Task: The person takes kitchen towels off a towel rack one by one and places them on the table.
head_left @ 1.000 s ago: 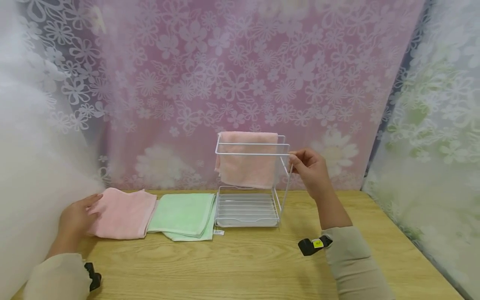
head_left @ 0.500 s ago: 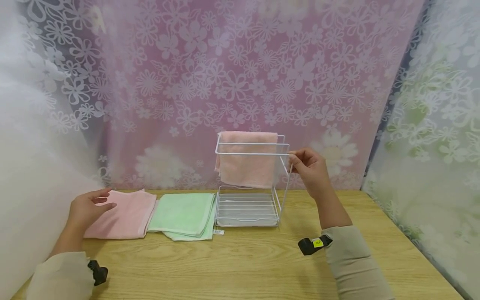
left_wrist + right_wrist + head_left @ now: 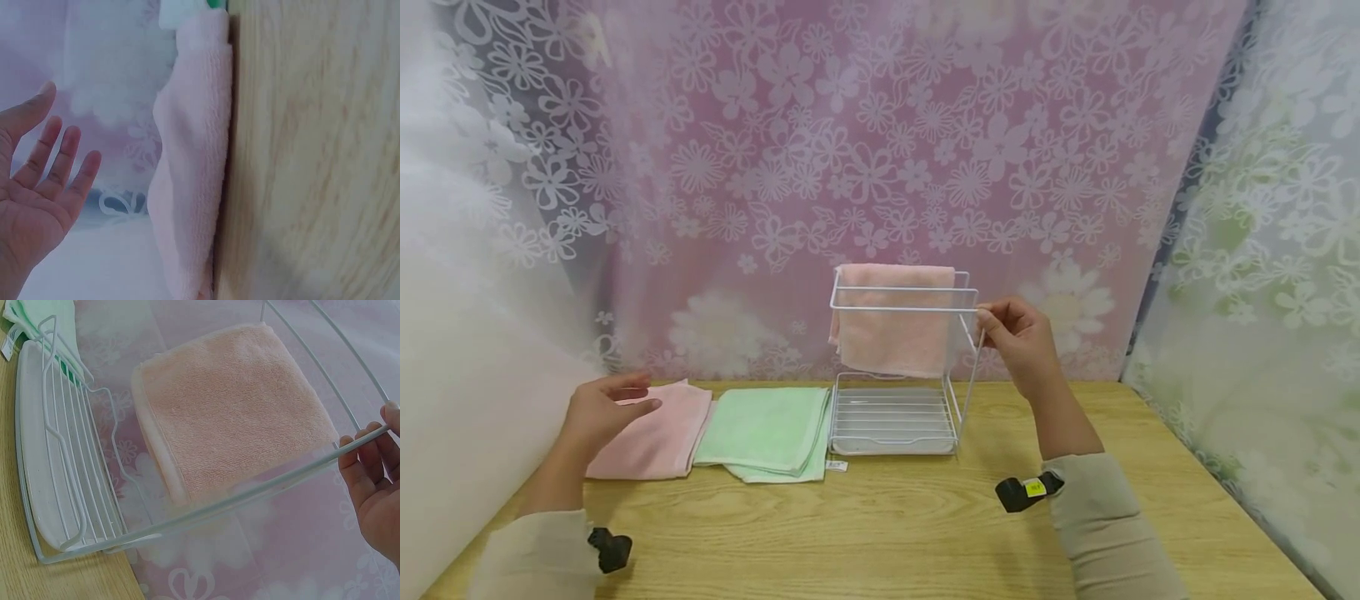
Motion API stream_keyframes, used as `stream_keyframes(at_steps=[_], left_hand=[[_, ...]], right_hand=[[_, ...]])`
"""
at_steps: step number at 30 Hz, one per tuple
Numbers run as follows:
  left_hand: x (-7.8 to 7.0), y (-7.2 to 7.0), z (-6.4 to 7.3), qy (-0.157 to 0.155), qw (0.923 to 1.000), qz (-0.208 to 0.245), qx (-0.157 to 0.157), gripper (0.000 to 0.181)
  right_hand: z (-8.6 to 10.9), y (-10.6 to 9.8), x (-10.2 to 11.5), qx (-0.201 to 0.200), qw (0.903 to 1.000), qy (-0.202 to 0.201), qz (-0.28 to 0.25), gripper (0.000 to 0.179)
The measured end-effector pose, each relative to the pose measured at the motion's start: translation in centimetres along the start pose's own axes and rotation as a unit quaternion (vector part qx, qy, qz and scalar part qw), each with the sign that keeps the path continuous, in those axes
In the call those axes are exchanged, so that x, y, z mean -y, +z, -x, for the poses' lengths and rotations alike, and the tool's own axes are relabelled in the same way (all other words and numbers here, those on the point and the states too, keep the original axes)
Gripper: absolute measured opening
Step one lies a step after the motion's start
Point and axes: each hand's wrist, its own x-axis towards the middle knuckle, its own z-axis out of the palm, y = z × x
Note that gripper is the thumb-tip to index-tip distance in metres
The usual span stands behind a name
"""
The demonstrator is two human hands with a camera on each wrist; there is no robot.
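Drawing left hand (image 3: 598,412), with fingers (image 3: 84,178) spread, clear of folded pink cloth (image 3: 658,437) at eight o'clock, leaving it unheld beside green cloth (image 3: 763,427), while still pinching white rack (image 3: 895,437), hung with a towel (image 3: 895,343), at its three-o'clock corner with right hand (image 3: 1021,343).

Left hand (image 3: 32,212) at left of view, palm showing, fingers (image 3: 61,159) extended and slightly spread, apart from pink cloth (image 3: 190,144). Cloth lying on wood-grain surface (image 3: 312,150), seen edge-on, top bulging unevenly. Pale flowered curtain (image 3: 103,56) behind. Green bit (image 3: 216,3) at top edge, beyond cloth, too small to identify.
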Motion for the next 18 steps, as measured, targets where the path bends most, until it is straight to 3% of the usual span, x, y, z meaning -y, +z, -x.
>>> stream_keyframes(at_steps=[6,12,18], left_hand=[[-0.8,0.4,0.2,-0.006,0.9992,0.029,0.026,0.058],[-1.9,0.9,0.5,0.013,0.999,0.034,0.025,0.055],[-2.6,1.5,0.7,0.024,0.9979,0.053,0.03,0.052]], right_hand=[[-0.1,-0.1,0.3,0.003,0.9998,0.002,0.019,0.025],[-0.2,-0.1,0.4,0.011,0.9999,-0.007,0.006,0.007],[0.0,-0.1,0.0,0.008,1.0,-0.002,-0.001,0.007]])
